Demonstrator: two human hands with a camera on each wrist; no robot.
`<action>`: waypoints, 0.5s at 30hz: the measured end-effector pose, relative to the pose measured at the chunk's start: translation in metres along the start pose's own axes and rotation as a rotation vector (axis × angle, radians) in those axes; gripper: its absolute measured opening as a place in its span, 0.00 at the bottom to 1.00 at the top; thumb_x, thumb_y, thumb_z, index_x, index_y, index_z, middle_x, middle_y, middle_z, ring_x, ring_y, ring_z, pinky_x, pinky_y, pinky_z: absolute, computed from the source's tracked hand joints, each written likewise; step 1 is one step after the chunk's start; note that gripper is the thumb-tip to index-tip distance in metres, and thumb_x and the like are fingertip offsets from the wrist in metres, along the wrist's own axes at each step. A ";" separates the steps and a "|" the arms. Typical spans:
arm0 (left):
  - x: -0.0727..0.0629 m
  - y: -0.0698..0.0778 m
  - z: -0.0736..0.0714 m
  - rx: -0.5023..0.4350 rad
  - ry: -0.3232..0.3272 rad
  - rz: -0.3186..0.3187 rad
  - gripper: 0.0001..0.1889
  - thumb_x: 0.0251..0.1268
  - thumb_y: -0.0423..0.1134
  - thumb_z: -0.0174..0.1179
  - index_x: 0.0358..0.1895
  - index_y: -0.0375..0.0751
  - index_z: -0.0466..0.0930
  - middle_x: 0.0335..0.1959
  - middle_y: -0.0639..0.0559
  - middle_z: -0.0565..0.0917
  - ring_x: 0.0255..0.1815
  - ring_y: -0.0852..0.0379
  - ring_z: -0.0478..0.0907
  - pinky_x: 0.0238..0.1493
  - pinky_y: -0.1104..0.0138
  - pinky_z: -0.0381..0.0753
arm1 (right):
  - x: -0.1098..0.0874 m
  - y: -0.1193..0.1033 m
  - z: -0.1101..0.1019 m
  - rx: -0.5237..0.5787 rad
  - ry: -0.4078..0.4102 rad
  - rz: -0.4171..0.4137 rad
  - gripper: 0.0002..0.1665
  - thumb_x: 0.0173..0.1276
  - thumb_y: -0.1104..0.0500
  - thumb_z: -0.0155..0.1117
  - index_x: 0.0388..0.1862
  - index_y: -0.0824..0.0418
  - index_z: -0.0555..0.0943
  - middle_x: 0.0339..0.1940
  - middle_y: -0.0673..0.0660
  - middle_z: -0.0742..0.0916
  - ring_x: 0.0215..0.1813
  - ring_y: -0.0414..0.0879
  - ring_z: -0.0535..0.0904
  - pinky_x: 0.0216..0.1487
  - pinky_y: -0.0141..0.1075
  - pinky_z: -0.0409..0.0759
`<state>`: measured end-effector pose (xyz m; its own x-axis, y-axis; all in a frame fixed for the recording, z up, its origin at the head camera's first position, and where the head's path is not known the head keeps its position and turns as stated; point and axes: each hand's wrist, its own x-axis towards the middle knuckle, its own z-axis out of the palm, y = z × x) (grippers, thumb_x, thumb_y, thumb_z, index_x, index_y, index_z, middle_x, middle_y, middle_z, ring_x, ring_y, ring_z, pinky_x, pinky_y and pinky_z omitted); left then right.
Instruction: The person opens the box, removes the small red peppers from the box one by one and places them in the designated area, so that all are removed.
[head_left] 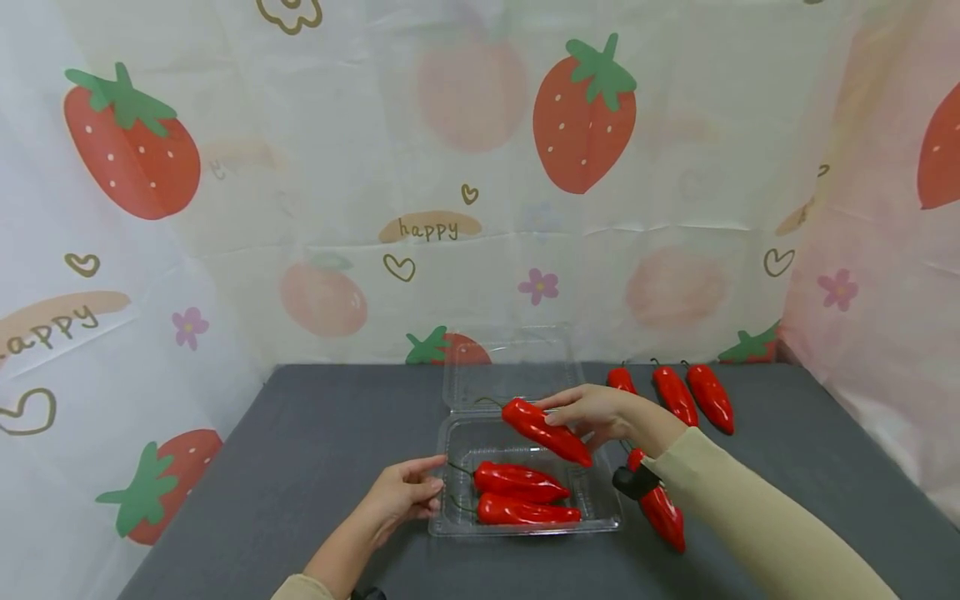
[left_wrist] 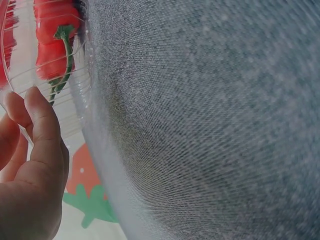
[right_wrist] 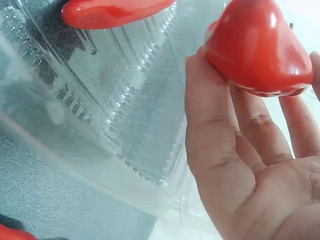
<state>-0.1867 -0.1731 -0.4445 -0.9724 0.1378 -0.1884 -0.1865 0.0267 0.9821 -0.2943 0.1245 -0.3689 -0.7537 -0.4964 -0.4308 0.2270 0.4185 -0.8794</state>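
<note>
My right hand (head_left: 600,412) holds a red pepper (head_left: 547,431) over the back part of a clear plastic clamshell box (head_left: 600,521). The pepper's stem points left and its tip slants down to the right. In the right wrist view the fingers (right_wrist: 212,105) curl about the pepper (right_wrist: 257,47) from below. Inside the box, two red peppers (head_left: 521,482) lie side by side with stems to the left. My left hand (head_left: 401,498) pinches the box's left rim; the left wrist view shows thumb and fingers at the thin clear edge (left_wrist: 27,135).
The box's transparent lid (head_left: 510,379) stands raised behind it. Three red peppers (head_left: 709,398) lie at the table's back right. Another pepper (head_left: 663,517) lies right of the box, partly behind the right wrist's camera (head_left: 635,482). A printed curtain (head_left: 345,167) borders the grey table (head_left: 337,417).
</note>
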 end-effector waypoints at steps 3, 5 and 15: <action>0.001 0.000 0.000 0.000 -0.002 -0.001 0.26 0.68 0.24 0.55 0.67 0.21 0.63 0.27 0.53 0.77 0.23 0.63 0.76 0.27 0.71 0.79 | -0.005 0.002 -0.004 0.021 0.011 -0.011 0.28 0.69 0.59 0.63 0.67 0.62 0.73 0.50 0.62 0.83 0.47 0.58 0.80 0.44 0.54 0.81; 0.001 -0.001 0.000 0.001 -0.001 -0.003 0.26 0.68 0.24 0.55 0.67 0.21 0.63 0.27 0.53 0.77 0.23 0.63 0.76 0.27 0.71 0.79 | -0.007 0.004 -0.006 0.035 0.022 -0.019 0.27 0.69 0.59 0.63 0.66 0.62 0.74 0.49 0.62 0.83 0.47 0.58 0.79 0.44 0.54 0.81; -0.001 0.000 0.000 0.005 -0.004 -0.012 0.26 0.68 0.25 0.55 0.67 0.22 0.63 0.27 0.53 0.77 0.23 0.63 0.77 0.28 0.71 0.79 | -0.020 0.017 -0.018 0.075 0.020 -0.053 0.31 0.69 0.57 0.62 0.70 0.63 0.70 0.50 0.60 0.83 0.46 0.56 0.80 0.45 0.51 0.80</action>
<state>-0.1862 -0.1737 -0.4443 -0.9696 0.1411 -0.1997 -0.1971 0.0328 0.9798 -0.2863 0.1551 -0.3721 -0.7781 -0.5003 -0.3798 0.2318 0.3333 -0.9139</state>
